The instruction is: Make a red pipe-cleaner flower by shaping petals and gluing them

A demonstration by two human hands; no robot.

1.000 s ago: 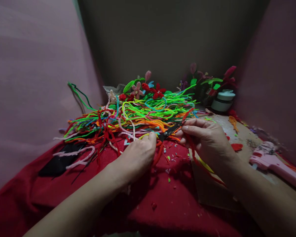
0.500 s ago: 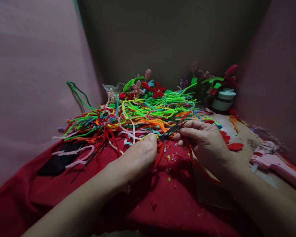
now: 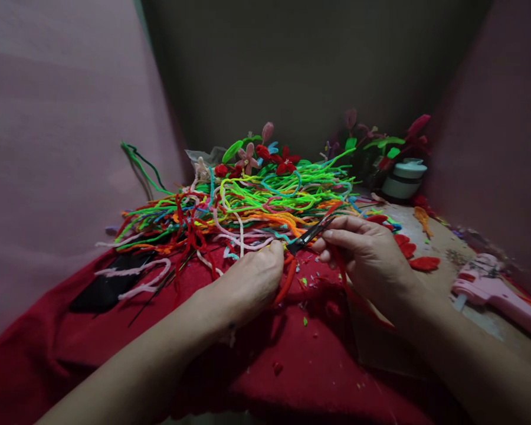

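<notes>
My left hand [image 3: 252, 283] is closed around the handle end of a pair of scissors [image 3: 310, 237], mostly hidden by the fingers. The dark blades point up and to the right and look nearly closed. At their tips my right hand [image 3: 360, 245] pinches a red pipe cleaner [image 3: 341, 268], which trails down past the palm. An orange-red curved piece [image 3: 287, 280] shows below the left fingers; I cannot tell whether it is a handle or a pipe cleaner. Just behind the hands lies a heap of coloured pipe cleaners [image 3: 265, 200].
A pink glue gun [image 3: 491, 292] and red petals [image 3: 425, 263] lie at right on a board. Behind them stands a pale jar [image 3: 403, 180]. Fuzzy flowers [image 3: 286, 160] rest on the heap. A black phone-like slab [image 3: 100, 289] is at left on the red cloth [image 3: 292, 372], among scraps.
The whole view has shifted very slightly. Both hands, the scissors and the red pipe cleaner keep almost the same positions.
</notes>
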